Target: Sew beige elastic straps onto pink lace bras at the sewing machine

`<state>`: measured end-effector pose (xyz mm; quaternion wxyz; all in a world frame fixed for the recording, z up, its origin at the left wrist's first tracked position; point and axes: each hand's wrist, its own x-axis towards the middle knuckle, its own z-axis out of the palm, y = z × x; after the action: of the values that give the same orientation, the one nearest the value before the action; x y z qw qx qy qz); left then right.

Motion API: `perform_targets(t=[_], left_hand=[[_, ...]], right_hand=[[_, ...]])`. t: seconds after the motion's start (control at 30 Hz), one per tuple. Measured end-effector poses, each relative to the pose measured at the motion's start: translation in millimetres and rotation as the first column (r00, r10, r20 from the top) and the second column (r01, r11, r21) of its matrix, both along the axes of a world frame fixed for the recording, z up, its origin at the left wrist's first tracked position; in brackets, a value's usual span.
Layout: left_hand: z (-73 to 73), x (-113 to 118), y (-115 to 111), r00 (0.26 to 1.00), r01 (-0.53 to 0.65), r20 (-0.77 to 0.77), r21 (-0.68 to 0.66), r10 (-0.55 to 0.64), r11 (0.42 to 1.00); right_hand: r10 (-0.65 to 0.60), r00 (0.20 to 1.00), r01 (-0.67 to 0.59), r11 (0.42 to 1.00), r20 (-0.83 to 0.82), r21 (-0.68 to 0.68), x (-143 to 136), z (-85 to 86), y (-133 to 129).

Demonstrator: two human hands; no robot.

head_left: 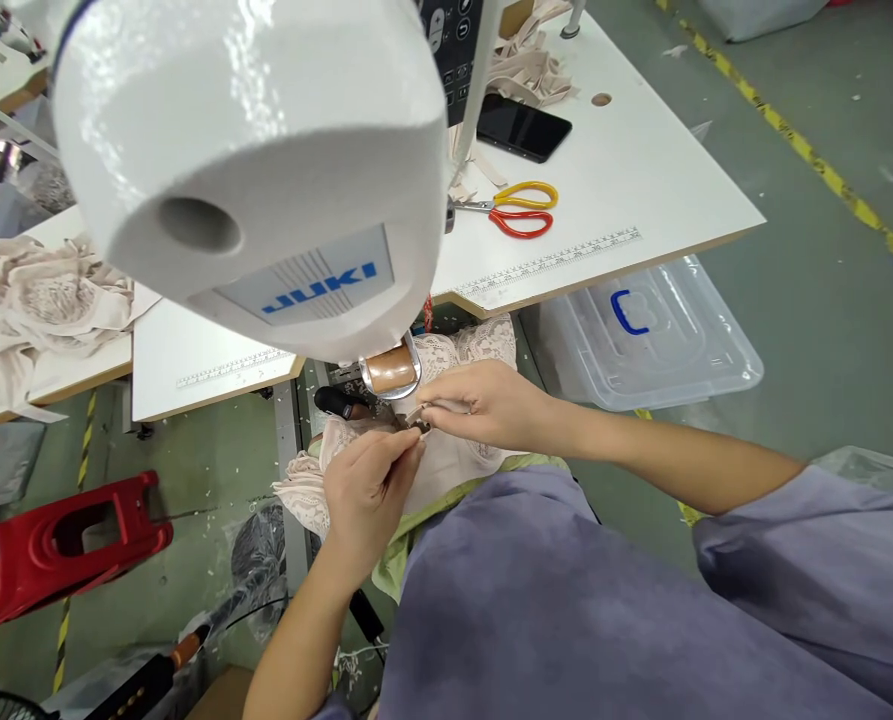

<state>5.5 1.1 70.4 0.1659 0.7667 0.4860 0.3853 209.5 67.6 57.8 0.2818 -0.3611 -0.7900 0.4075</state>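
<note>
Just below the needle area of a white JUKI sewing machine, my two hands work close together. My left hand is closed in a pinch, thumb against forefinger, at the edge of a narrow light beige fabric strip. From the other side my right hand pinches the same strip. Between the fingertips shows a small dark piece, too small to name. Beige lace fabric lies under both hands, over my lap and a green cloth. A tan shiny guard sits just above the fingertips.
Scissors and a black phone lie on the white table, near beige fabric strips. A lidded clear plastic box stands to the right. More fabric is piled left, above a red plastic stool.
</note>
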Motion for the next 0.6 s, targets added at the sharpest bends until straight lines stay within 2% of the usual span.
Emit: perform_targets(t=[0.17,0.3,0.4,0.6], left_hand=[[3.5,-2.1,3.2,0.999,0.001,-0.044,-0.042,-0.003,0.999],[3.5,-4.5,5.2,0.999,0.027,-0.015,-0.123,-0.029,0.992],[3.5,-6.5,7.8,0.999,0.043,0.007,-0.181,-0.042,0.983],[8.0,-10.2,19.3,0.997,0.077,0.016,-0.326,-0.076,0.942]], right_hand=[[0.133,0.991,-0.126,0.964,0.014,-0.235,4.0,15.3,4.9],[0.199,0.980,-0.188,0.889,-0.016,-0.418,8.0,18.6,7.6],[0.242,0.970,-0.233,0.873,-0.035,-0.428,9.1,18.6,9.0],[0.242,0.969,-0.220,0.926,0.037,-0.307,6.5,17.3,11.8]])
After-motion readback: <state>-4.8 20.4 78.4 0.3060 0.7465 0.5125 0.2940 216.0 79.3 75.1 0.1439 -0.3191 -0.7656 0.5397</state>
